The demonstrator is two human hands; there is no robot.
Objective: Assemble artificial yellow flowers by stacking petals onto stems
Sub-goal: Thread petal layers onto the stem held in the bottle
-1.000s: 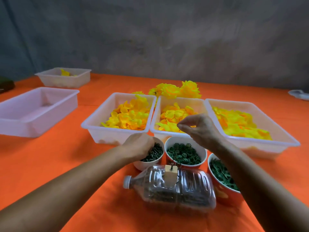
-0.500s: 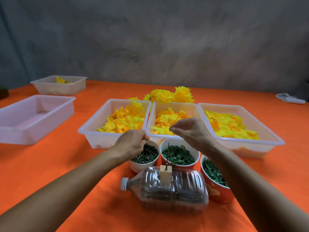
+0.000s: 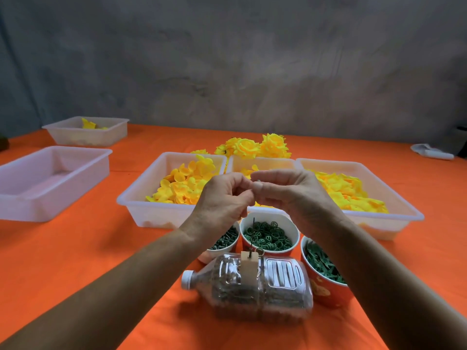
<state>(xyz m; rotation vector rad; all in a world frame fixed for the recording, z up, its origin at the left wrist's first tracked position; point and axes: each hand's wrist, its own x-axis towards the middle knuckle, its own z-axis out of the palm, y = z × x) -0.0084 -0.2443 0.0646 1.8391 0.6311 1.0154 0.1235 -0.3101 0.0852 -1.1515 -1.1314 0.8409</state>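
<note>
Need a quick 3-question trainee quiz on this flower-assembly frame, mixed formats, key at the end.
1. True or false: the plastic bottle stands upright on the orange table.
2. What fills the middle cup in front of the petal trays? A) yellow petals B) green rings C) screws
3. Fill in: the left hand and right hand meet above the ____ petal tray.

Key: 1 false, it lies on its side, cap to the left. 2 B. 3 middle; both pinch something small where the fingertips meet, too small to identify.
</note>
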